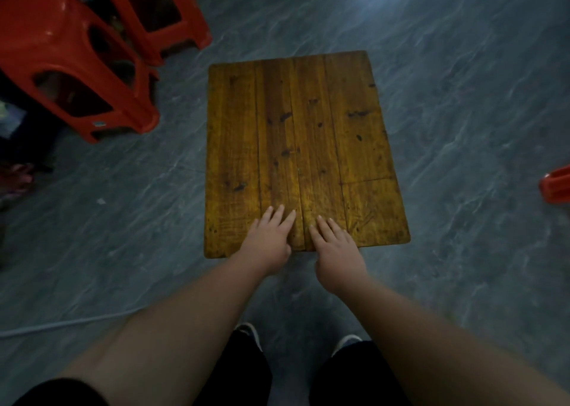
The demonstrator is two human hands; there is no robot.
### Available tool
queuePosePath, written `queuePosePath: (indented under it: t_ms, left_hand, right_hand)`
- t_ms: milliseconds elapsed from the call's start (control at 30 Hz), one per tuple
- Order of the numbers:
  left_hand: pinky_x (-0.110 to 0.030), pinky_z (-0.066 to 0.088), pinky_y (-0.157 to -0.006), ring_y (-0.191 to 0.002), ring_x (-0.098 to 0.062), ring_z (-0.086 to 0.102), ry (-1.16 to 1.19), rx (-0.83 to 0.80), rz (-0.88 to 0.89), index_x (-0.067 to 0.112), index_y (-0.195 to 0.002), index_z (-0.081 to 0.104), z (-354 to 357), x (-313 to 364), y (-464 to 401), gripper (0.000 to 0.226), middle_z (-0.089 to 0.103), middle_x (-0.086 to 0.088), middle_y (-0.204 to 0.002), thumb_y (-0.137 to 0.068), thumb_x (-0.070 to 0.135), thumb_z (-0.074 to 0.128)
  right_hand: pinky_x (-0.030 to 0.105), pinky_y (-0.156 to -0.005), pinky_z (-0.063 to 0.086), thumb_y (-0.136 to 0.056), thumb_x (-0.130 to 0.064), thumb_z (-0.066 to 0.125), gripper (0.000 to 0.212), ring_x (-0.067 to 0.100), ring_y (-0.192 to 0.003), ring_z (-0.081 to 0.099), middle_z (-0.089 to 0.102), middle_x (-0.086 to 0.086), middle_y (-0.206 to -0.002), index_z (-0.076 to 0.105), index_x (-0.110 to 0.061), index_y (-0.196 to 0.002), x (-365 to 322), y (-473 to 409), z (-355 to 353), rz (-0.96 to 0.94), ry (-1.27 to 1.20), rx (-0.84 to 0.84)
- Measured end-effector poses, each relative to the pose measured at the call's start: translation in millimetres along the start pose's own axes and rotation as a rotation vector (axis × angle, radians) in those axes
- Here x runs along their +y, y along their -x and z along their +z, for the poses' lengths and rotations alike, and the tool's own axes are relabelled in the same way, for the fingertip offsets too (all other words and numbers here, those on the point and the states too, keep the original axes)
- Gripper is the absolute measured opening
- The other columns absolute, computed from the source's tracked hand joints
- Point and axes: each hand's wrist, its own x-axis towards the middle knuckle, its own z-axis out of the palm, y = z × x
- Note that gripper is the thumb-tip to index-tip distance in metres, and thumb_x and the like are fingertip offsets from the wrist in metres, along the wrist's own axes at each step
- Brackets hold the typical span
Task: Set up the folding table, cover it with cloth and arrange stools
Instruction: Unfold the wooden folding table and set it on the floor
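My dark shoes (249,333) stand on the grey marbled floor (462,128). Ahead, my left hand (268,239) and right hand (334,246) lie palm-down, fingers extended and released, grasping nothing, side by side on the near edge of the rectangular yellow-brown wooden plank tabletop (308,134). No cloth covers it. Far left, two red plastic stools (71,57) stand close together, well apart from the tabletop. A red plastic object (556,183) shows at the right edge.
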Motion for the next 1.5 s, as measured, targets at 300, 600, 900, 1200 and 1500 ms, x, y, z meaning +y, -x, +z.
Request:
queuePosePath:
  t_ms: [300,600,900,1200,1500]
  left_hand:
    - [-0.051,0.011,-0.123,-0.153,-0.027,-0.006,-0.079,0.033,-0.003,0.032,-0.158,0.000,25.6,-6.9,-10.5,0.072,-0.008,-0.002,-0.167,-0.102,0.035,0.045]
    - [-0.049,0.015,-0.122,-0.153,-0.027,-0.006,-0.044,-0.110,0.043,0.033,-0.158,0.000,2.9,-15.7,-19.8,0.078,-0.010,-0.002,-0.167,-0.098,0.030,0.050]
    - [-0.045,0.014,-0.123,-0.153,-0.024,-0.009,-0.060,-0.210,0.086,0.036,-0.157,-0.006,-7.5,-24.9,-28.1,0.082,-0.016,0.002,-0.166,-0.098,0.026,0.050]
    - [-0.043,0.019,-0.121,-0.152,-0.024,0.003,-0.019,-0.094,0.111,0.032,-0.158,0.011,-12.4,-26.1,-25.3,0.071,-0.001,0.001,-0.167,-0.098,0.026,0.048]
    - [-0.044,0.016,-0.123,-0.153,-0.027,0.001,0.027,-0.263,0.013,0.031,-0.159,0.005,-51.3,-52.8,-23.9,0.076,-0.003,-0.003,-0.167,-0.097,0.024,0.049]
  right_hand:
    - [0.050,-0.122,0.003,-0.102,-0.032,0.039,0.064,0.023,-0.153,-0.003,0.000,0.000,-0.167,0.010,-0.026,-0.158,-12.8,-13.9,25.4,0.079,-0.013,0.066]
    - [0.051,-0.121,0.008,-0.101,-0.029,0.044,0.070,0.022,-0.152,-0.008,-0.008,-0.002,-0.166,0.004,-0.025,-0.159,-24.5,-21.0,-7.3,0.154,-0.116,-0.134]
    - [0.051,-0.121,0.006,-0.100,-0.031,0.047,0.076,0.022,-0.152,-0.013,-0.016,-0.004,-0.165,-0.003,-0.025,-0.158,-28.2,-29.9,-19.8,0.202,-0.135,-0.267]
    - [0.053,-0.122,0.007,-0.096,-0.032,0.052,0.087,0.028,-0.150,-0.017,-0.022,0.003,-0.163,-0.010,-0.019,-0.157,-42.6,-27.0,-16.3,0.232,-0.059,-0.238]
    - [0.046,-0.122,0.017,-0.093,-0.028,0.051,0.080,0.028,-0.152,0.000,-0.004,0.007,-0.166,0.005,-0.017,-0.158,-55.3,-36.1,-33.3,0.304,-0.184,-0.262]
